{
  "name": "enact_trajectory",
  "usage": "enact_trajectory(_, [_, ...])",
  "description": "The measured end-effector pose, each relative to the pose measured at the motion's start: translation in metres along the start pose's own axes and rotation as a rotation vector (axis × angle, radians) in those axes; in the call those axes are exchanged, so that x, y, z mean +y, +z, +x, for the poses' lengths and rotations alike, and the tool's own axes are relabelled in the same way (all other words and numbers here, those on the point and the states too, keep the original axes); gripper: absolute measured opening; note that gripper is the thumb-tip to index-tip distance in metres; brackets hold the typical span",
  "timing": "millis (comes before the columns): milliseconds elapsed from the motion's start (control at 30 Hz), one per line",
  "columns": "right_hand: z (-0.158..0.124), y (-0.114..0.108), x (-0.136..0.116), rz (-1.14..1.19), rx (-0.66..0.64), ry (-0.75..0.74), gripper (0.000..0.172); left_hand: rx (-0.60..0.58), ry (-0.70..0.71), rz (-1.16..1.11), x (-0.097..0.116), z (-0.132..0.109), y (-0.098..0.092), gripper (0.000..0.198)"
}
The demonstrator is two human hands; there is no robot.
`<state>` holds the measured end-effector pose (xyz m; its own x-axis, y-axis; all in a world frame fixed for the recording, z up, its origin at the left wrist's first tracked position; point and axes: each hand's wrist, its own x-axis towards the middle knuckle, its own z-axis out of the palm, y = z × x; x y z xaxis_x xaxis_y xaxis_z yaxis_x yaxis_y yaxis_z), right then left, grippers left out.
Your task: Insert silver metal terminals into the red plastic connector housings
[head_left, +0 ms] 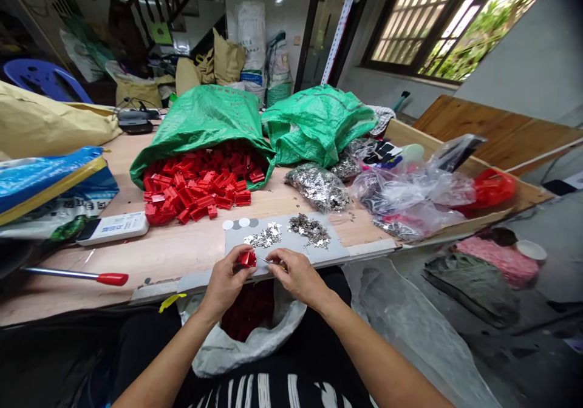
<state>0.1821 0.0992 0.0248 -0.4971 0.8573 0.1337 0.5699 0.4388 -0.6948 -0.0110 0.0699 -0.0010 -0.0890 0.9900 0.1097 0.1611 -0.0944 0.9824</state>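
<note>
My left hand is closed on a small red plastic part at the near edge of the wooden table. My right hand pinches a small metal piece and holds it against the red part. Just beyond my hands lies a grey board with two heaps of small metal pieces. A heap of red plastic parts spills from a green sack farther back. In my lap a white bag holds more red parts.
A second green sack and clear bags of metal pieces lie at the back right. A white remote control and a red-handled tool are on the left. Blue and tan bags fill the far left.
</note>
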Motion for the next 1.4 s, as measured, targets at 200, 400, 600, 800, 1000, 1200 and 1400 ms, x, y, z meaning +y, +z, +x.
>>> enact_trajectory(200, [0.006, 0.003, 0.000, -0.024, -0.042, -0.053, 0.014, -0.062, 0.040, 0.135, -0.003, 0.007, -0.003, 0.042])
enact_trajectory(400, [0.009, 0.002, 0.002, -0.054, -0.080, -0.096, 0.016, -0.098, 0.019, 0.182, -0.005, 0.009, -0.007, 0.042])
enact_trajectory(600, [0.010, 0.004, 0.006, -0.051, -0.075, -0.125, 0.017, -0.136, 0.052, 0.264, -0.008, 0.010, -0.009, 0.041])
enact_trajectory(800, [0.011, 0.003, 0.005, -0.054, -0.104, -0.099, 0.015, -0.140, 0.067, 0.283, -0.007, 0.009, -0.009, 0.037])
enact_trajectory(1000, [0.010, 0.000, -0.006, -0.138, -0.164, 0.005, 0.015, -0.148, 0.067, 0.280, -0.009, 0.010, -0.009, 0.033])
enact_trajectory(1200, [0.010, 0.008, -0.024, -0.266, -0.177, 0.147, 0.016, -0.162, 0.055, 0.287, -0.011, 0.009, -0.011, 0.030])
enact_trajectory(1400, [0.010, 0.016, -0.030, -0.294, -0.124, 0.177, 0.016, -0.186, 0.043, 0.299, -0.009, 0.011, -0.007, 0.028])
